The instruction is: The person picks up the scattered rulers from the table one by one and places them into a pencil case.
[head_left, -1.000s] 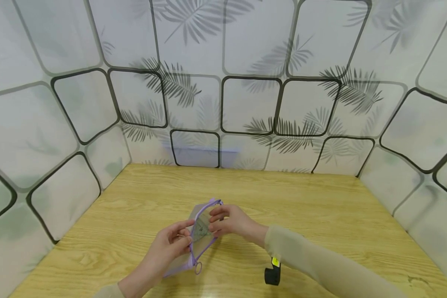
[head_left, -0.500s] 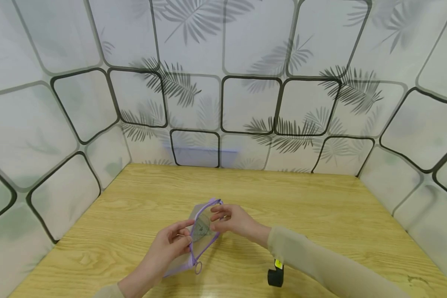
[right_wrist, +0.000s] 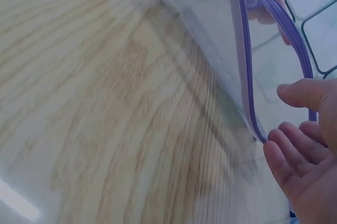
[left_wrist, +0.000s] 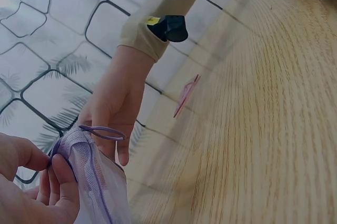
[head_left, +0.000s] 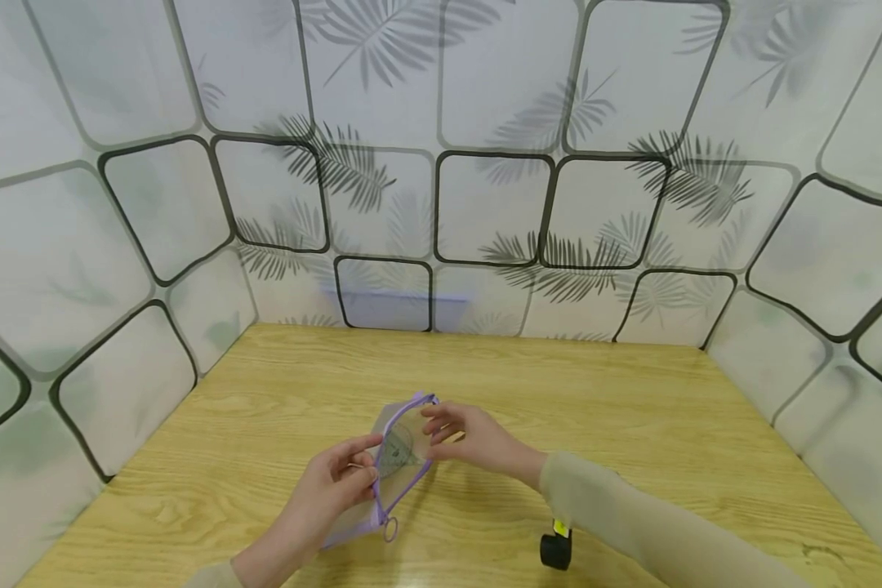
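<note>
A see-through zip pouch (head_left: pixel 353 523) with purple zipper edging stands over the table, its mouth spread and facing right. My left hand (head_left: pixel 332 483) pinches the near side of that mouth between thumb and fingers; the left wrist view shows the pinch at the purple zipper. Inside the pouch is a greenish clear piece resembling a set square (head_left: pixel 397 453), partly covered by the pouch edge. My right hand (head_left: pixel 472 437) is at the right side of the mouth, its fingers loosely bent and apart. In the right wrist view its fingertips (right_wrist: pixel 269 148) lie close to the zipper; contact is unclear.
A wood-grain table (head_left: pixel 559 384) spreads around the pouch, with patterned cloth walls (head_left: pixel 500 204) behind and at both sides. A black device with a yellow label (head_left: pixel 556 549) sits at the right sleeve. A small pink, red-edged item (left_wrist: pixel 187 95) appears in the left wrist view.
My right hand has drawn slightly to the right, out of the pouch mouth, and more of the set-square-like piece shows. My left hand has kept its pinch and place.
</note>
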The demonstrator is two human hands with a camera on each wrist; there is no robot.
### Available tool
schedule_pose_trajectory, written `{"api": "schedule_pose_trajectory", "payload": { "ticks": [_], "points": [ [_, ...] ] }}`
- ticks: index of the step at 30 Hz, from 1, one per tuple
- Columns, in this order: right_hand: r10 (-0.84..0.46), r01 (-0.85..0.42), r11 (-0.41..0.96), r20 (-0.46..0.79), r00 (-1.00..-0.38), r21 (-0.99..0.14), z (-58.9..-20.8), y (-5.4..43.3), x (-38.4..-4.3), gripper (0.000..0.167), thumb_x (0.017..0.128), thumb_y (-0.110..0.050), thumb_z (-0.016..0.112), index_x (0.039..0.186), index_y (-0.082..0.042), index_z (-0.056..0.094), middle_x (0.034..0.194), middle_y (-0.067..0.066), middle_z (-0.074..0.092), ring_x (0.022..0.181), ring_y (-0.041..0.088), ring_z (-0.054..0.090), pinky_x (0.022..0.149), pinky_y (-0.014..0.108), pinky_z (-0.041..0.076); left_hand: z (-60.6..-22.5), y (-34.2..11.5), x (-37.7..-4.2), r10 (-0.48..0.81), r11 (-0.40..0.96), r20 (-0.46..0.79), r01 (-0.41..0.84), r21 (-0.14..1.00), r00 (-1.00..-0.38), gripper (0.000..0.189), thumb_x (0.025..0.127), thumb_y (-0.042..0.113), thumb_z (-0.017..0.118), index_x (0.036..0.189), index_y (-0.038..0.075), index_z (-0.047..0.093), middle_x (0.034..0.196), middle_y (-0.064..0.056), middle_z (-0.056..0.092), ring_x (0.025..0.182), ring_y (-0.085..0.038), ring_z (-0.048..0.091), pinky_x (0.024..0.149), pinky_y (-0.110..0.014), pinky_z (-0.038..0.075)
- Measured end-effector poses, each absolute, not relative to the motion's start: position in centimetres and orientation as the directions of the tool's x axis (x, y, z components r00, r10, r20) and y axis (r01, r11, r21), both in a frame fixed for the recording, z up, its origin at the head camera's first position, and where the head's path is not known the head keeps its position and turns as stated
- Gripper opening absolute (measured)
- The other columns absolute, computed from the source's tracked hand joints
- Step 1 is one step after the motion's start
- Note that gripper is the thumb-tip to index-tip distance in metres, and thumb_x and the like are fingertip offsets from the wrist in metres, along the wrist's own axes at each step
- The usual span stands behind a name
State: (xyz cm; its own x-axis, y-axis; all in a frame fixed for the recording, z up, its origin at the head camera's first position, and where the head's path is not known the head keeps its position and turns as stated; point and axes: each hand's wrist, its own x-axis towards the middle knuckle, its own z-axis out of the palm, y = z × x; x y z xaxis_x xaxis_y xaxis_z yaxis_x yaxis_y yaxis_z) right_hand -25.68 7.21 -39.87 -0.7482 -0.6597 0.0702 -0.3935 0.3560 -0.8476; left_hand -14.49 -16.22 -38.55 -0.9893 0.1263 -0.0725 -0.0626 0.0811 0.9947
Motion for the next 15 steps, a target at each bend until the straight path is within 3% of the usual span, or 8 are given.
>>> {"api": "schedule_pose_trajectory", "payload": {
  "ticks": [9, 15],
  "points": [
    [-0.677, -0.489, 0.399, 0.111, -0.728, -0.776, -40.0, 9.2, -26.2, 0.054, 0.090, -0.022, 0.073, 0.140, -0.016, 0.052, 0.121, 0.003, 0.067, 0.110, 0.020, 0.064, 0.087, 0.026, 0.056, -38.4, -16.0, -14.4, 0.127, 0.067, -0.089, -0.081, 0.994, -0.988, 0.054, 0.094, 0.008, 0.058, 0.145, -0.003, 0.042, 0.099, 0.001, 0.048, 0.090, -0.010, 0.054, 0.082, -0.023, 0.057],
    [-0.703, -0.580, 0.427, 0.148, -0.695, -0.694, -39.6, 10.9, -26.3, 0.053, 0.090, -0.024, 0.072, 0.139, -0.016, 0.052, 0.118, 0.004, 0.066, 0.110, 0.023, 0.063, 0.089, 0.030, 0.055, -38.2, -15.8, -14.3, 0.125, 0.066, -0.078, -0.070, 0.995, -0.989, 0.055, 0.093, 0.004, 0.058, 0.145, -0.004, 0.043, 0.097, 0.002, 0.050, 0.084, -0.007, 0.055, 0.080, -0.022, 0.057]
  ]
}}
